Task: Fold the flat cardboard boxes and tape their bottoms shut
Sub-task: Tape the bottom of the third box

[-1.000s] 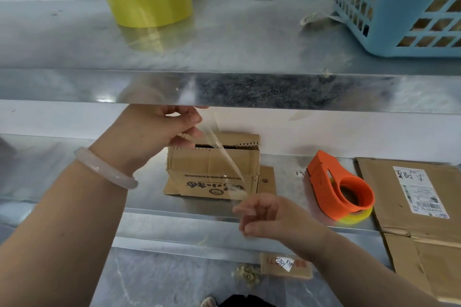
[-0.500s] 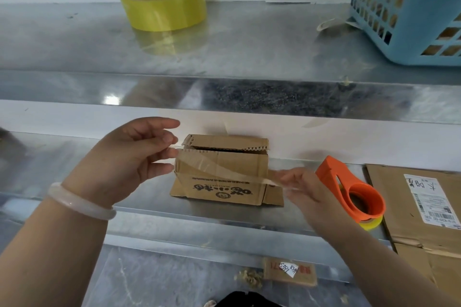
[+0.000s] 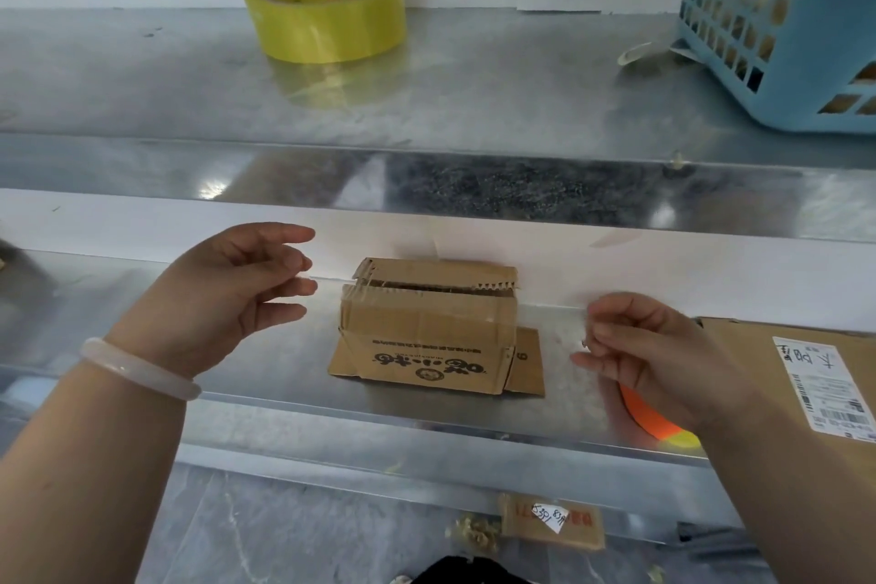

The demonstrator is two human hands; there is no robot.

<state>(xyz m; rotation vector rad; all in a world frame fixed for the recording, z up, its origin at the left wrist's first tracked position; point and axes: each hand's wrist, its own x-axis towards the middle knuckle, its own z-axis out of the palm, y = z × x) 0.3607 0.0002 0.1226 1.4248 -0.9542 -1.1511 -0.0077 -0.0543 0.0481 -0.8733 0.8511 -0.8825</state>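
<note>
A small brown cardboard box (image 3: 426,337) with printed writing stands on the lower metal shelf (image 3: 284,408) against the white wall. A shiny clear tape strip (image 3: 426,306) lies across its upper front and wraps both side corners. My left hand (image 3: 237,294) hovers to the left of the box with fingers spread and nothing in it. My right hand (image 3: 649,346) hovers to the right of the box, fingers loosely curled and slightly blurred, holding nothing I can see. An orange tape dispenser (image 3: 649,420) shows partly under my right hand.
A flat cardboard sheet (image 3: 749,375) with a white shipping label lies at the right of the lower shelf. On the upper shelf (image 3: 474,100) sit a yellow tape roll (image 3: 327,14) and a blue plastic basket (image 3: 782,24). A cardboard scrap (image 3: 554,522) lies on the floor.
Both hands held a clear tape strip stretched in front of the box. The strip now lies on the box and the hands have let go and moved apart to either side.
</note>
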